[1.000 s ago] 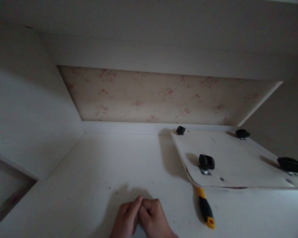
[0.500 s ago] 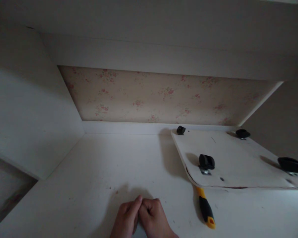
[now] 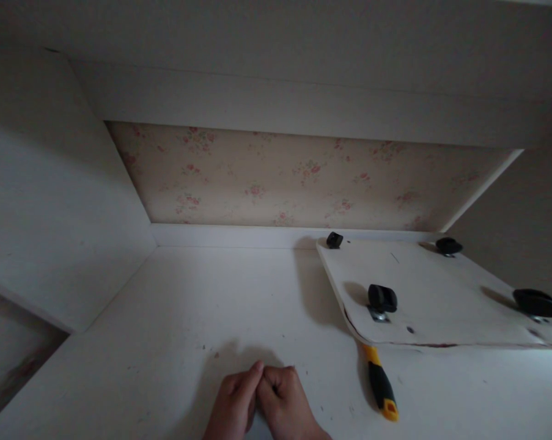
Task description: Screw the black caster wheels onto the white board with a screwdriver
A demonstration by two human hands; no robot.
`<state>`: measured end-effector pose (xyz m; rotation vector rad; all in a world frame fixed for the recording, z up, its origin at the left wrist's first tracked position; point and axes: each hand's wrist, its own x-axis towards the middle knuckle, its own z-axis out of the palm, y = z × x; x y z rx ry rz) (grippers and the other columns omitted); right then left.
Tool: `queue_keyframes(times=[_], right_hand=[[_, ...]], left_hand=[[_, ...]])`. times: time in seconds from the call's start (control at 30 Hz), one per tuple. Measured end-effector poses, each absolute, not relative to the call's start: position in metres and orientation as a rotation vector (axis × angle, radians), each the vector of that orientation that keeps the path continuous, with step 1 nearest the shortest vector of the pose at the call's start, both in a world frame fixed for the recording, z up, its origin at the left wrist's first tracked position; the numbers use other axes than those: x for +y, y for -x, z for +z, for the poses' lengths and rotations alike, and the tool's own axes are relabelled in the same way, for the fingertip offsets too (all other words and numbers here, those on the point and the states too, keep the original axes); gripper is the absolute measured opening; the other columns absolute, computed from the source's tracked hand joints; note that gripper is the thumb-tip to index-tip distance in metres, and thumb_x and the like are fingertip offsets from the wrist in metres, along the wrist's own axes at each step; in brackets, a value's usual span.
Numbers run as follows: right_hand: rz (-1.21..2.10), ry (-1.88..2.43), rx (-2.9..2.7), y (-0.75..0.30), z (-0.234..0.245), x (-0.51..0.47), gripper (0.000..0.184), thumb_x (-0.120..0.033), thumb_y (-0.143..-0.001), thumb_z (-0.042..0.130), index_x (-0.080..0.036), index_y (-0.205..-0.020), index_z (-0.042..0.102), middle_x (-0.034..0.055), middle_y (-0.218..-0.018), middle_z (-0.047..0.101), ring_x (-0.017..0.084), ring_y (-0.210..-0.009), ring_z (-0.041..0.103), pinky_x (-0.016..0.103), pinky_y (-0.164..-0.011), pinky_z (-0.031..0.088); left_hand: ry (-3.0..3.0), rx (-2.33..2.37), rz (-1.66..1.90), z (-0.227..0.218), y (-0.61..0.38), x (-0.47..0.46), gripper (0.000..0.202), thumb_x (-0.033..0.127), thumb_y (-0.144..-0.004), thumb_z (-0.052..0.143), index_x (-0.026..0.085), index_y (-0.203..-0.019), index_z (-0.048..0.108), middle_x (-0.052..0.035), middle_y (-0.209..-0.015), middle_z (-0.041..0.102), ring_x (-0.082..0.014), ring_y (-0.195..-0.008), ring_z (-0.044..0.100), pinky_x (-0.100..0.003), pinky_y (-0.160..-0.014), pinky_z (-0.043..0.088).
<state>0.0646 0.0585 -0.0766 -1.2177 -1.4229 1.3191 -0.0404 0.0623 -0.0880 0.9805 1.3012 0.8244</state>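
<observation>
- Handle (image 3: 381, 384), yellow-black, on white desk (image 3: 239, 293), right of hands; long axis front-to-back, butt toward person, slightly right; far end I can't see, under board (image 3: 431, 293).
- Left hand (image 3: 232, 396), right hand (image 3: 288, 396): curled closed, touching.
- Board wheels (image 3: 382, 298) up; desk runs left to side panel (image 3: 74, 214).

The white surface (image 3: 239, 299) is smooth, matt and lightly speckled. The board (image 3: 434, 287) has a smooth white face, worn reddish-brown along its near edge; at its near left corner, a black, plastic-looking caster (image 3: 382, 298) sits on a shiny metal plate (image 3: 377, 315). The handle (image 3: 381, 382) there appears yellow plastic with matt black covering.
</observation>
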Motion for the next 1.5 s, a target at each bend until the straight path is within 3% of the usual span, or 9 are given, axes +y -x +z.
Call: queue_keyframes(times=[0.27, 0.57, 1.5], right_hand=[[1.307, 1.243, -1.435, -0.065, -0.074, 0.059, 0.036, -0.023, -0.080, 0.045, -0.018, -0.047, 0.059, -0.0004, -0.046, 0.060, 0.010, -0.044, 0.056, 0.018, -0.048, 0.041], [1.330, 1.172, -1.422, -0.065, -0.070, 0.058, 0.038, -0.021, -0.080, 0.043, -0.018, -0.046, 0.059, -0.0007, -0.046, 0.060, 0.010, -0.044, 0.056, 0.018, -0.048, 0.043], [1.396, 1.142, -1.403, -0.064, -0.068, 0.059, 0.042, -0.022, -0.080, 0.042, -0.019, -0.043, 0.059, 0.0002, -0.045, 0.060, 0.010, -0.043, 0.056, 0.020, -0.051, 0.045]], left_hand=[[-1.024, 1.317, 0.818, -0.083, 0.042, 0.062, 0.066, 0.082, -0.066, 0.047, 0.025, -0.039, 0.026, 0.0064, -0.036, 0.023, -0.0087, -0.039, 0.023, -0.028, -0.045, 0.020], [-0.974, 1.299, 0.835, -0.091, 0.041, 0.063, 0.067, 0.083, -0.062, 0.051, 0.025, -0.040, 0.027, 0.0077, -0.036, 0.021, -0.0079, -0.037, 0.020, -0.028, -0.044, 0.015], [-0.976, 1.310, 0.811, -0.091, 0.042, 0.063, 0.067, 0.084, -0.062, 0.050, 0.025, -0.039, 0.028, 0.0070, -0.036, 0.022, -0.0082, -0.038, 0.022, -0.028, -0.044, 0.018]])
